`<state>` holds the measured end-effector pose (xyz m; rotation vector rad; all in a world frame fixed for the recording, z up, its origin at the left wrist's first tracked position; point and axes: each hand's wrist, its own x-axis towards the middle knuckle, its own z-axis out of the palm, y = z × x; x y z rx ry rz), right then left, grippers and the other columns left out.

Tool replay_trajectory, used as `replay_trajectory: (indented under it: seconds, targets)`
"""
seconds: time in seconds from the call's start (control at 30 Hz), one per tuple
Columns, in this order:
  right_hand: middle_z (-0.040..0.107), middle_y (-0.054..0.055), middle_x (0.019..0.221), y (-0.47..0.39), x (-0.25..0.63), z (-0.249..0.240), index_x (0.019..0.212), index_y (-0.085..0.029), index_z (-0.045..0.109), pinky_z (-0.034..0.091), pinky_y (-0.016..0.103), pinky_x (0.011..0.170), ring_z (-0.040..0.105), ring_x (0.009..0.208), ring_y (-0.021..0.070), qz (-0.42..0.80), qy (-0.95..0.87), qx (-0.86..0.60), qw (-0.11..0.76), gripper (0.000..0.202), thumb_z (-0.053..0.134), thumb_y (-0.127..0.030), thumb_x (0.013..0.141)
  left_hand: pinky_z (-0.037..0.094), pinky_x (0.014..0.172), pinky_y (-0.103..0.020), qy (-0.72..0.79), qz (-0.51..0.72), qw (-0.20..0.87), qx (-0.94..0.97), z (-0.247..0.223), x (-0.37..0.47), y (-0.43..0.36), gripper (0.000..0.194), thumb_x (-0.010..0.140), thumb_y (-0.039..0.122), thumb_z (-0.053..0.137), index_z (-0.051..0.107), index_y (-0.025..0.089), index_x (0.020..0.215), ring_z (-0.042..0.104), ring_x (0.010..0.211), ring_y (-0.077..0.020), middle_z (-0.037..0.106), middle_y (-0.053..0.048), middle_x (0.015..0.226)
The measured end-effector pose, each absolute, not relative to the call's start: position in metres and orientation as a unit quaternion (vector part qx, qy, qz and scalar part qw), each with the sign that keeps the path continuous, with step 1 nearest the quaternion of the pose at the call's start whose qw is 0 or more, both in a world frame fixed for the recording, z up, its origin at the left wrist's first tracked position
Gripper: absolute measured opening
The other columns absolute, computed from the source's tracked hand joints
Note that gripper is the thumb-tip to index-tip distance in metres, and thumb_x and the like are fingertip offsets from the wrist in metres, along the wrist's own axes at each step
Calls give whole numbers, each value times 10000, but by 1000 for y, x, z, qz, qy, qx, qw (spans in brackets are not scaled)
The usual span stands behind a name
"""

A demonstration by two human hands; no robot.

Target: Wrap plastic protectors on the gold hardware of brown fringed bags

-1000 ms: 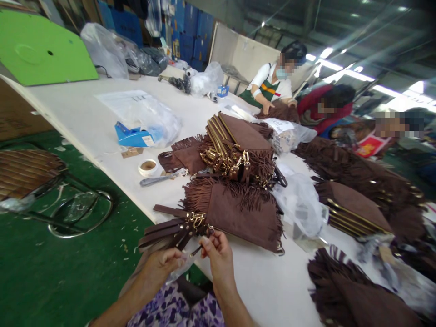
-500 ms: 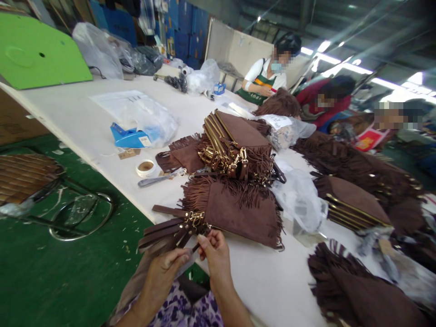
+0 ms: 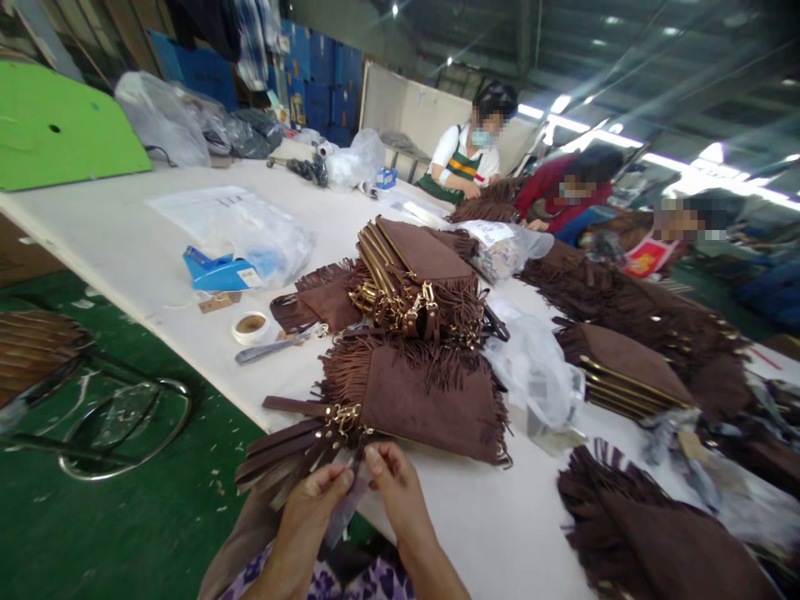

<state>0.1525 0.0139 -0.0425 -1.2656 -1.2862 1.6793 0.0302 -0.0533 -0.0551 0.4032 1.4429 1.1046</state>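
Note:
A small clear plastic piece [image 3: 350,507], perhaps a sleeve or film, hangs between my hands at the table's front edge. My left hand [image 3: 312,502] pinches it between thumb and forefinger. My right hand [image 3: 397,490] is closed at its other side, thumb against fingertips; a dark strap end partly shows there. Just beyond lies a brown fringed bag [image 3: 431,400] on its side. Several brown wrist straps [image 3: 284,450] with gold clasps [image 3: 343,419] fan out over the table edge at its left.
Behind is a stack of brown bags [image 3: 431,258] with gold zippers. To the left sit a tape roll [image 3: 250,327], a grey-handled tool [image 3: 268,348] and a blue tape dispenser [image 3: 218,271]. More fringed bags [image 3: 650,525] lie right. A stool [image 3: 41,354] stands left; co-workers [image 3: 466,158] sit across.
My hands have shifted slightly, and more of the clear plastic shows between them; the dark strap held there before is less visible. The whole view has moved a little.

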Motion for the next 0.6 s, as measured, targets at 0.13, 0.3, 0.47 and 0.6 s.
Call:
replay_trajectory:
  seconds: [0.13,0.3,0.47,0.6]
  targets:
    - [653,24,781,7,167,-46,864,-174,661,432,229,591,566,721,159,595,-543,-501,317,302,645,-472,813,508,902,-387,621,514,577,133,-44,35,-52,451,701,564,706,703,197,963,655,981,-336,746,-71,906]
    - [639,7,719,9,163,-48,770,-177,646,400,230,576,547,676,155,582,-548,-518,303,164,648,-340,789,489,913,-360,653,514,534,157,-44,38,-49,473,769,535,668,669,157,1053,639,1016,-309,733,-70,987]
    - [631,-2,712,15,155,-43,754,-183,647,392,240,625,546,683,156,559,-561,-529,304,130,618,-302,797,478,966,-339,662,525,514,151,-43,38,-43,518,792,551,642,649,157,1129,599,1143,-304,707,-90,1142]
    - [654,6,758,15,154,-40,769,-192,647,401,236,642,568,727,164,539,-574,-524,326,153,590,-320,832,465,1001,-333,659,538,504,149,-41,40,-39,533,786,564,646,653,170,1146,570,1193,-294,686,-90,1197]
